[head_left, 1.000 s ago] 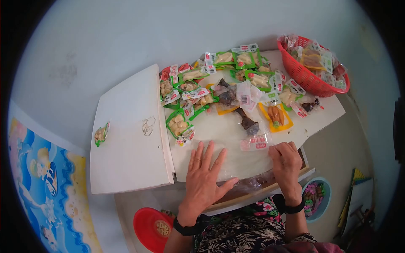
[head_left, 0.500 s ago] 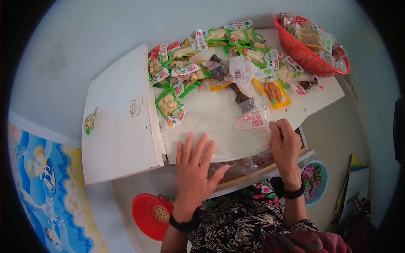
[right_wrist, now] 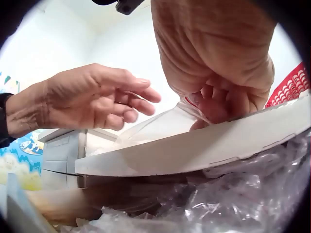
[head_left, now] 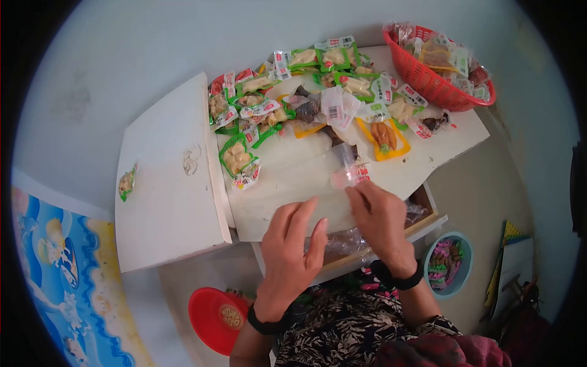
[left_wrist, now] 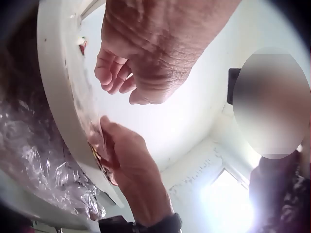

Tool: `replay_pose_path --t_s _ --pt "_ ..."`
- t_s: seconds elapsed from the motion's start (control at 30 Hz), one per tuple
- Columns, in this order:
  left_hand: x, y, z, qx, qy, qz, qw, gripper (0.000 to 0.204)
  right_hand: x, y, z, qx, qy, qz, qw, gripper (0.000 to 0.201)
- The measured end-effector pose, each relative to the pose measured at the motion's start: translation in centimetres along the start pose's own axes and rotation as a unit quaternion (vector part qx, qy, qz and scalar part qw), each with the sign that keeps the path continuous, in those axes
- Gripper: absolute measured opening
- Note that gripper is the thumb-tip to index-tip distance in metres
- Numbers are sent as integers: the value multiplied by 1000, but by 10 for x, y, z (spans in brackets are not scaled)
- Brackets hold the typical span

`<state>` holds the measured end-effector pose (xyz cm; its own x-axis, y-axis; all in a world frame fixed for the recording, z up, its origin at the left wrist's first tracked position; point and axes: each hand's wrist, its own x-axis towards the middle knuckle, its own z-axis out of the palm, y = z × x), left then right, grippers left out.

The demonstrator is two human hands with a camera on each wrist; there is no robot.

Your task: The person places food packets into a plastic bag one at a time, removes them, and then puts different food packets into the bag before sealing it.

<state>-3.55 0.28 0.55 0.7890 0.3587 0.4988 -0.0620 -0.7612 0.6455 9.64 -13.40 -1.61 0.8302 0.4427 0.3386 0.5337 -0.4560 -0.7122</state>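
My right hand (head_left: 384,223) pinches a clear plastic bag (head_left: 318,160) between thumb and fingers over the white tabletop (head_left: 293,196). In the right wrist view, the clear bag (right_wrist: 167,119) runs out from under the curled fingers. The left hand (head_left: 290,251) hovers nearer the front edge with loosely bent fingers and nothing in them; the left wrist view shows this hand (left_wrist: 150,43) apart from the bag. Just beyond the right fingertips lies a sealed packet with a pink label (head_left: 342,177), partly behind the bag. A dark meat piece in clear wrap (head_left: 333,136) is behind it.
Green-edged snack packets (head_left: 237,156) cluster along the back and left. A yellow-edged packet (head_left: 383,139) lies right. The red basket (head_left: 422,76) stands at the back right corner. Below the tabletop, an open drawer (head_left: 428,199) holds crumpled clear plastic (right_wrist: 233,194). A red basin (head_left: 208,318) and blue basin (head_left: 465,260) sit below.
The right hand has moved left, drawing the clear bag across the labelled packet. My left hand has lifted from its spread, flat pose, and its fingers now bend. The head view has shifted slightly.
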Motion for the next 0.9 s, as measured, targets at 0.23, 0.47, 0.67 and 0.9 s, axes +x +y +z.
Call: replay_pose_path --t_s 0.23,0.47,0.67,0.9 --pt "18 -20 43 -244 30 -177 953 27 15 -8 22 36 -96 -158 982 18" --pt "25 -40 42 -257 32 -240 935 20 24 -8 -6 89 -185 -214 955 21" --pt "15 -43 47 -241 28 -228 943 10 43 15 -13 -72 6 -20 997 42" --pt "13 -44 49 -230 23 -224 947 13 41 23 -4 3 -47 61 997 58"
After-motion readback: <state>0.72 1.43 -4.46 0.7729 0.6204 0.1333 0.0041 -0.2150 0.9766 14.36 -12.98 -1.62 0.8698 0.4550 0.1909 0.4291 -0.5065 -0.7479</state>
